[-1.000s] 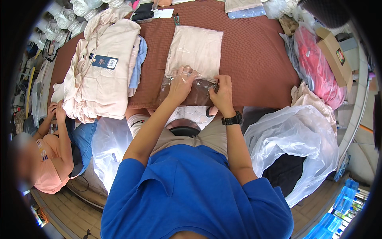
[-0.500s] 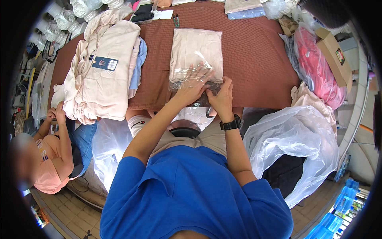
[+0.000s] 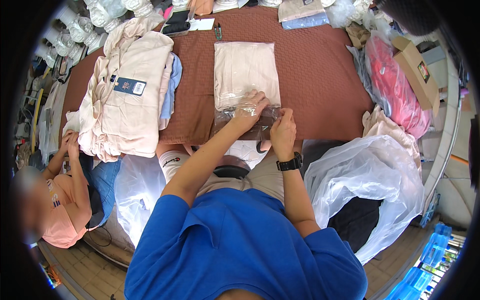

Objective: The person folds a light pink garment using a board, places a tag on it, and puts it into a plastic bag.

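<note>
A folded pale pink garment [image 3: 245, 70] lies inside a clear plastic bag [image 3: 227, 116] on the brown-covered table, its open end toward me. My left hand [image 3: 251, 111] rests on the bag over the garment's near end, its fingers stretched out and slightly bent. At the bag's near right corner, my right hand [image 3: 283, 131], with a black watch on the wrist, has its fingers closed on the plastic edge. Left of the bag is a pile of pale pink garments [image 3: 125, 105] with a dark tag [image 3: 130, 86] on top and light blue cloth showing under its right side.
Small thread snips [image 3: 218, 32] and black thread spools [image 3: 177, 22] lie at the table's back. Bagged red cloth [image 3: 392, 75] and a cardboard box [image 3: 417, 72] stand at the right. A large plastic sack [image 3: 360, 170] is beside my right arm. Another person [image 3: 67, 200] sits at the left.
My left hand has moved a little down and flexed its fingers on the bag. The right hand has shifted slightly right and down along the bag's near edge.
</note>
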A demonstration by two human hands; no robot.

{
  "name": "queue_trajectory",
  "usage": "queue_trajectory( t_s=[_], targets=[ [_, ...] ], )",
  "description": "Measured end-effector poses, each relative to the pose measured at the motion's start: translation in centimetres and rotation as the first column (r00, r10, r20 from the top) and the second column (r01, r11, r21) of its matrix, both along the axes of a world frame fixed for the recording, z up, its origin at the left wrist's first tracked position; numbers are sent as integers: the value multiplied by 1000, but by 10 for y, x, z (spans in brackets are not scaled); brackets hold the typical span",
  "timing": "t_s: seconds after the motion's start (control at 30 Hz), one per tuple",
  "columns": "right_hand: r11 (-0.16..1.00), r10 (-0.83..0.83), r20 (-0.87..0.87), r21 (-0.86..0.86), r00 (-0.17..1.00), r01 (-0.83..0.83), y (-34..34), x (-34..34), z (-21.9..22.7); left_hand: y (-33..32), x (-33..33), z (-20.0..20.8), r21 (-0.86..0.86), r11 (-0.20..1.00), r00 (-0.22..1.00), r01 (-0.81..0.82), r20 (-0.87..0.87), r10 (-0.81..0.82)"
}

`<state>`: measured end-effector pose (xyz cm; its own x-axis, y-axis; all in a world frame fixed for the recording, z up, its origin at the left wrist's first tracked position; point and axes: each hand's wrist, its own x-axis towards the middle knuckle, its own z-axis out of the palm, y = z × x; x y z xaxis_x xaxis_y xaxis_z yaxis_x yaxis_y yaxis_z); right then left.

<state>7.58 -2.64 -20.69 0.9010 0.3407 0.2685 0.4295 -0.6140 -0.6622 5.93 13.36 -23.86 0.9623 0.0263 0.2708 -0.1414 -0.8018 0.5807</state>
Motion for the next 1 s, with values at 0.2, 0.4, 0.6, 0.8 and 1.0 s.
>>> queue_trajectory(
  t_s=[0.2, 0.4, 0.6, 0.8, 1.0],
  targets=[
    [964, 151, -65, -210, 986, -162, -25, 14, 10, -14, -47, 11, 213, 963, 976, -163, 176, 126],
    [903, 353, 314, 134, 881, -409, 88, 73, 45, 11, -33, 2, 256, 837, 872, -484, 223, 436],
    [892, 449, 244, -178, 859, -416, 122, 99, -28, 18, -25, -10, 302, 757, 815, -579, 239, 528],
    [877, 480, 207, -143, 853, -459, 119, 98, -32, 20, -28, -19, 306, 732, 793, -609, 225, 565],
    [878, 468, 164, -203, 868, -435, 111, 100, -29, 23, -31, -9, 282, 766, 816, -578, 190, 546]
  ],
)
